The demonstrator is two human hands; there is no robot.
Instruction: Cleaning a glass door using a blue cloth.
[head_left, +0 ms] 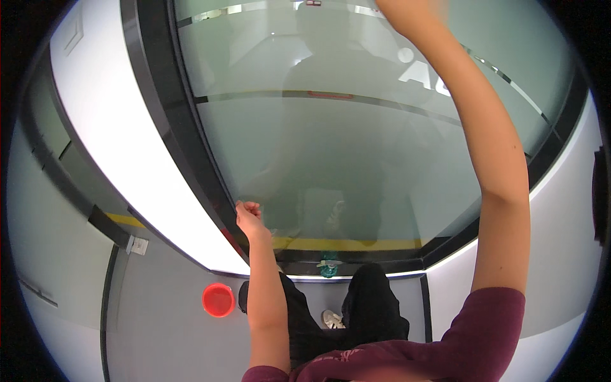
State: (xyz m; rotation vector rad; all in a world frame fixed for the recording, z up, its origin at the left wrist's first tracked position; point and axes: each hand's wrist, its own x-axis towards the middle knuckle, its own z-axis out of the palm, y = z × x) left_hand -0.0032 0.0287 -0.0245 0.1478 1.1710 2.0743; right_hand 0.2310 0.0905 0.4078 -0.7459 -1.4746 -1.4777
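Note:
In front of me stands a large frosted glass panel in a dark frame, with my reflection in it. My left hand is near the panel's lower left edge, its fingers curled together. Whatever is inside those fingers, if anything, is hidden. My right arm reaches high across the glass. At the upper edge of the picture my right hand is smeared by motion and partly cut off, so its fingers do not show. A teal see-through object with a whitish top, perhaps a bottle, is at the foot of the panel.
A red bucket stands on the grey floor to the left of my legs. A bright white strip of wall runs beside the dark frame. Another panel is at the far left, and a pale wall is on the right.

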